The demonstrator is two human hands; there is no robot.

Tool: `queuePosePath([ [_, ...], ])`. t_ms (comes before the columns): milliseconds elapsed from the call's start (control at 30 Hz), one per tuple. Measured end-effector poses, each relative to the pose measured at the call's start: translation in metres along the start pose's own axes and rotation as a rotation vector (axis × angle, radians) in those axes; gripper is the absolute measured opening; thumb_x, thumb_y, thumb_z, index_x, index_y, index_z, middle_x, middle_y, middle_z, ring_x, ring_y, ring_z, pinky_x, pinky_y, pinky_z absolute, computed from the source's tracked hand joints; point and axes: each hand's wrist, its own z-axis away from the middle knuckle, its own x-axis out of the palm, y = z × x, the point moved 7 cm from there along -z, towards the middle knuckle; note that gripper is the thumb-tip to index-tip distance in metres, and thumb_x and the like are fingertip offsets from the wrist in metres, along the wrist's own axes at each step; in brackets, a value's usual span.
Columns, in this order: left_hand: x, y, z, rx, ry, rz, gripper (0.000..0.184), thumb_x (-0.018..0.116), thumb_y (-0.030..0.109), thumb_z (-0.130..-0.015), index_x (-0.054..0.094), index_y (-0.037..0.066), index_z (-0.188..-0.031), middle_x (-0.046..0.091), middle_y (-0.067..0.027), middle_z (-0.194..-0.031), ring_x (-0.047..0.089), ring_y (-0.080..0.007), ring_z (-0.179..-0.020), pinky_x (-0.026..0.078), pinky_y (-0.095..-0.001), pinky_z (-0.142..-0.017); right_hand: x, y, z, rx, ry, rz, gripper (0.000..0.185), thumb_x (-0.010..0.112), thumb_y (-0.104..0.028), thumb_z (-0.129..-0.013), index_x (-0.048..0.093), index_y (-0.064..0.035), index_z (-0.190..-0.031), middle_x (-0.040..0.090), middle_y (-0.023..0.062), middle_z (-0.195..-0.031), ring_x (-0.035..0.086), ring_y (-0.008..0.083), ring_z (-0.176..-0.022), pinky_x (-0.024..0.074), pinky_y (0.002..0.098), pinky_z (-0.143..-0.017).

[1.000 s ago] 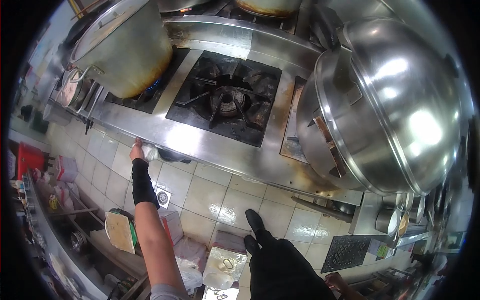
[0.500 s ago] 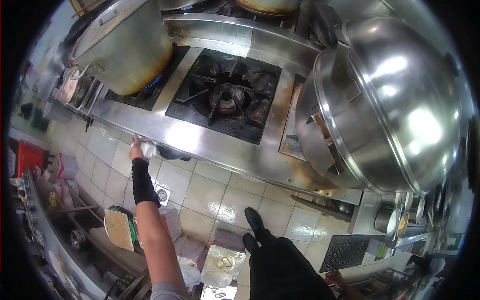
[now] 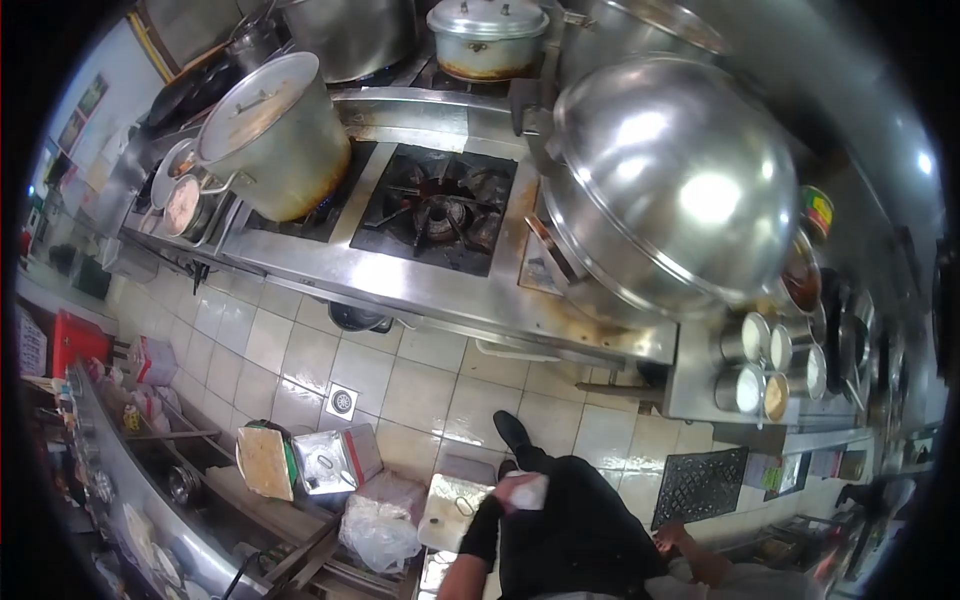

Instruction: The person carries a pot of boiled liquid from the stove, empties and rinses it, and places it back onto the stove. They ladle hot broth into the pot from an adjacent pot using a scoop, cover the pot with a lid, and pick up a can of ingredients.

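Note:
My left hand [image 3: 512, 493], with a black sleeve band at the wrist, is closed around a folded white cloth [image 3: 530, 491] in front of my dark apron. My right hand [image 3: 672, 538] hangs low at my other side, its fingers loosely bent and slightly apart, with nothing visible in it. Both hands are away from the steel stove [image 3: 400, 285]. On the stove, a bare burner [image 3: 440, 215] sits between a tall lidded pot [image 3: 285, 150] on the left and a big domed steel vessel [image 3: 660, 190] on the right.
Steel containers [image 3: 745, 385] of powders stand right of the stove. Lidded tins [image 3: 325, 462] and a plastic bag [image 3: 380, 535] sit near the lower-left counter. A black mat [image 3: 700, 485] lies on the tiled floor. Another lidded pot [image 3: 487, 45] stands at the back.
My left hand has drawn back from the stove's front edge to my body, still holding the white cloth. The view has shifted, showing more of the back pots and right side.

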Motion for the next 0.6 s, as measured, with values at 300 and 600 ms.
queuePosePath([
  [300,0.164,0.065,-0.049,-0.378,-0.115,-0.096,0.04,0.078,0.032,-0.074,0.067,0.002,-0.098,0.069,-0.0092,-0.086,0.066,-0.0204,-0.071,0.053,-0.0334,-0.062,-0.004,-0.025,0.091,0.239,0.294,0.875,0.042,0.06,-0.056,-0.075,0.073,-0.0246,-0.1,0.07,0.0027,-0.1,0.066,0.0229,-0.096,0.0497,0.0368,-0.082],
  [600,0.012,-0.043,0.036,-0.631,-0.345,-1.63,0.043,0.056,0.045,-0.082,0.066,0.01,-0.105,0.064,-0.0134,-0.106,0.062,-0.0261,-0.1,0.048,-0.0408,-0.087,0.002,0.068,0.132,-0.046,1.347,-0.656,0.051,0.064,-0.023,-0.071,0.06,0.001,-0.116,0.062,0.0251,-0.11,0.059,0.0355,-0.106,0.046,0.0393,-0.093],
])
